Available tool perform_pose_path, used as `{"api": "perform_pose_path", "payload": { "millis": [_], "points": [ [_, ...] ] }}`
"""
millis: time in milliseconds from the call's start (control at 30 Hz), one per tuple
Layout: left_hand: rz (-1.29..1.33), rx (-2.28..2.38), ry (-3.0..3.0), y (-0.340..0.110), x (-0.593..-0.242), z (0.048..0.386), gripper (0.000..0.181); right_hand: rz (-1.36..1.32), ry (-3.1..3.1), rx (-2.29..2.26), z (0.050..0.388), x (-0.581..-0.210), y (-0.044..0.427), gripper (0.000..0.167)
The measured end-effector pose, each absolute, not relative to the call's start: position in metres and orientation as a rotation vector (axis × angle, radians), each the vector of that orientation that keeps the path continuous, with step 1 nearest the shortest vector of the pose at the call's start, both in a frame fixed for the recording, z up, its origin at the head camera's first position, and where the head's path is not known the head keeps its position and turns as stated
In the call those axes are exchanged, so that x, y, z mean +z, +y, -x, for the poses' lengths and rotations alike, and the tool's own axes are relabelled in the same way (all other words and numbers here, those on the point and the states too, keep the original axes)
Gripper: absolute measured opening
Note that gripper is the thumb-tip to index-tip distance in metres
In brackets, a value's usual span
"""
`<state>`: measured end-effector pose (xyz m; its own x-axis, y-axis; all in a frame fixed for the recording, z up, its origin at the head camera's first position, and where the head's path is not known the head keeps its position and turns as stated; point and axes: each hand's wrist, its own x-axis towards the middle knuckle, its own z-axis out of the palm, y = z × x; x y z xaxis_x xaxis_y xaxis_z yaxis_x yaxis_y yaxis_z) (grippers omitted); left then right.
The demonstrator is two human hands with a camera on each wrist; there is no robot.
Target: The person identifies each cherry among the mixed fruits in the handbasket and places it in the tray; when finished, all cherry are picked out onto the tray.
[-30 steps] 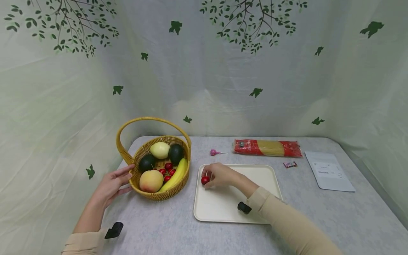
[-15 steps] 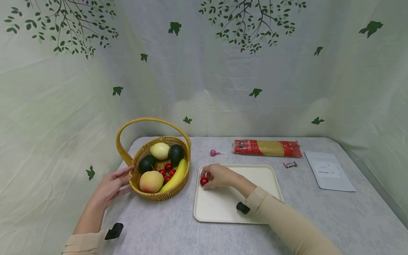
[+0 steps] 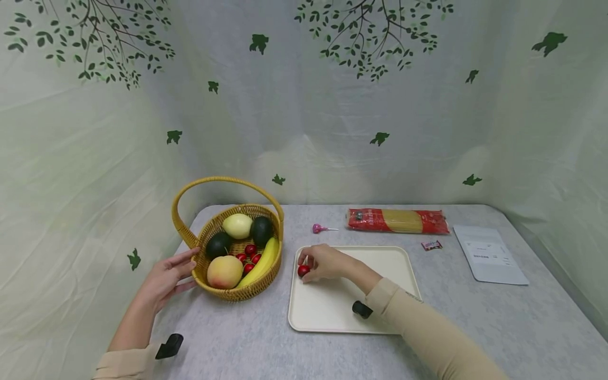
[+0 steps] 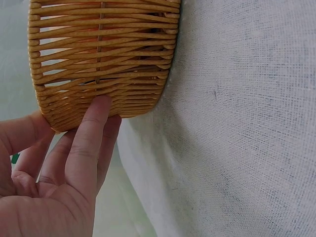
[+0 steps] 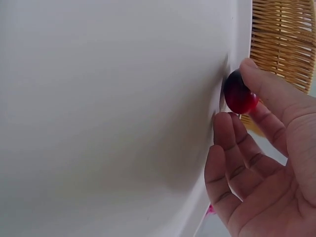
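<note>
My left hand [image 3: 165, 278] rests its nearly straight fingers against the left side of a woven basket [image 3: 204, 282]; the left wrist view shows its fingertips on the basket's weave [image 4: 98, 59]. Inside the basket lie a peach [image 3: 225, 272], a banana [image 3: 260, 266], a pale yellow lemon [image 3: 237, 226], two dark green avocados [image 3: 262, 230] and several red cherries [image 3: 250, 249]. Over the left part of a cream tray [image 3: 370, 264], my right hand [image 3: 325, 262] pinches another cherry [image 3: 303, 271]. In the right wrist view, thumb and finger hold that dark red cherry [image 5: 241, 94] beside the tray's rim.
Behind the tray lie a lollipop [image 3: 320, 228] and a red packet of spaghetti [image 3: 398, 220]. A small wrapped candy [image 3: 431, 245] and a flat grey-white pouch [image 3: 490, 255] lie to the right. A printed curtain [image 3: 304, 132] surrounds the table's back and sides.
My right hand, with the cherry in it, has shifted very slightly left over the tray. The left hand keeps its place against the basket.
</note>
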<state>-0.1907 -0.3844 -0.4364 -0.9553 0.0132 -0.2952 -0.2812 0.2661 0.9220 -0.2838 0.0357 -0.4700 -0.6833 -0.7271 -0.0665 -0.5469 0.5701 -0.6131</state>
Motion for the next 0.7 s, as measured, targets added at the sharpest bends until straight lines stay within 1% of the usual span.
{"api": "perform_pose_path", "payload": {
  "millis": [233, 433, 700],
  "points": [
    [0.262, 1.751, 2.287, -0.384, -0.436, 0.190, 0.065, 1.062, 2.471, -0.840, 0.284, -0.469, 0.032, 0.028],
    [0.278, 1.754, 2.285, -0.385, -0.436, 0.189, 0.064, 1.053, 2.476, -0.799, 0.283, -0.464, 0.029, 0.031],
    [0.284, 1.746, 2.289, -0.384, -0.435, 0.190, 0.065, 1.083, 2.480, -0.802, 0.285, -0.442, 0.026, 0.029]
  ]
}}
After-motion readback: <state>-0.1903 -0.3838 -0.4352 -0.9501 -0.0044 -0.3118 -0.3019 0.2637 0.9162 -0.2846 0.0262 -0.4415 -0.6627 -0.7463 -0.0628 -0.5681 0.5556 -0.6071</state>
